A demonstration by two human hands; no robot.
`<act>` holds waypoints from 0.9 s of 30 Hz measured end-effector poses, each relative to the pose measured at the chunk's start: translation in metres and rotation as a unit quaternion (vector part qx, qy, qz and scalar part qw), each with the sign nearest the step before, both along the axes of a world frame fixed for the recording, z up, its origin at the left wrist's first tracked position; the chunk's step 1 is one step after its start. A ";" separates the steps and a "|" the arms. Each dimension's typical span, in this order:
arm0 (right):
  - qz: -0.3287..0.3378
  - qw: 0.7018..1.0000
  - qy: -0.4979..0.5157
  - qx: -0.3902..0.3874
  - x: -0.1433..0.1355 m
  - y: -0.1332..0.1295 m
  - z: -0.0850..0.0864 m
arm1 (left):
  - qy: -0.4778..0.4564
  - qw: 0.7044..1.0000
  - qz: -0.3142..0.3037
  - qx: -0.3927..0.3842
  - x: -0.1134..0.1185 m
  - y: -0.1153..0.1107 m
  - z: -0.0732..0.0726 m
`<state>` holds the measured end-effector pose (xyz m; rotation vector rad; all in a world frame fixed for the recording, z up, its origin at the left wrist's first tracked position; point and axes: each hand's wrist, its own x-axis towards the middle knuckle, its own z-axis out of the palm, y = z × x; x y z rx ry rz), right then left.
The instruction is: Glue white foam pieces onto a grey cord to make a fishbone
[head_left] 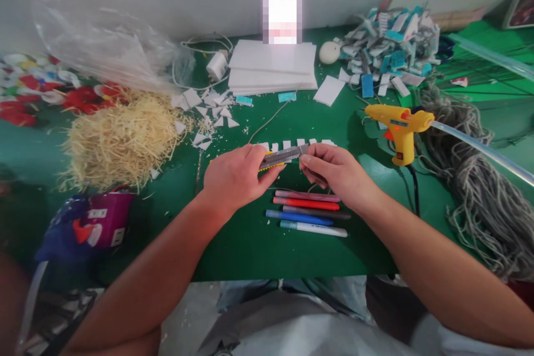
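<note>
My left hand [236, 175] is closed around a yellow utility knife [283, 157], its grey metal part pointing right. At the tip of the knife, my right hand [331, 169] pinches what looks like a thin strand of grey yarn [314, 187]; the fingers hide most of it. Behind the knife, small white foam pieces [301, 143] stand in a row on the green table [250, 250]. Just in front of my hands lie several markers side by side, among them a red marker [306, 203], a blue marker [299, 217] and a white marker [312, 228].
To the right are a yellow glue gun [400, 128] and a bundle of grey yarn [463, 167]. Foam scraps [392, 44] are heaped behind. White foam sheets [271, 67] lie at the back. Leftward sit straw-like shreds [120, 139], a plastic bag [108, 47] and a purple-blue item [104, 219].
</note>
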<state>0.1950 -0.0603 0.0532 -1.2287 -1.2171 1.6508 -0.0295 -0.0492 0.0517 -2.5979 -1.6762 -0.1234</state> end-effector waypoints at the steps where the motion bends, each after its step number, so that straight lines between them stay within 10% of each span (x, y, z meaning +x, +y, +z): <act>1: 0.003 1.000 -0.001 0.000 0.000 0.000 0.000 | 0.002 1.000 0.001 -0.005 0.000 0.000 0.000; 16: -0.021 0.999 -0.001 0.032 0.007 0.001 0.010 | 0.009 0.993 0.068 -0.098 0.013 -0.005 0.019; 22: -0.053 0.998 0.011 0.040 0.013 -0.004 0.022 | -0.035 0.974 0.221 -0.019 -0.018 0.018 0.025; 27: -0.094 0.993 0.007 0.065 0.011 -0.004 0.020 | -0.109 0.979 0.174 0.002 -0.029 0.023 0.014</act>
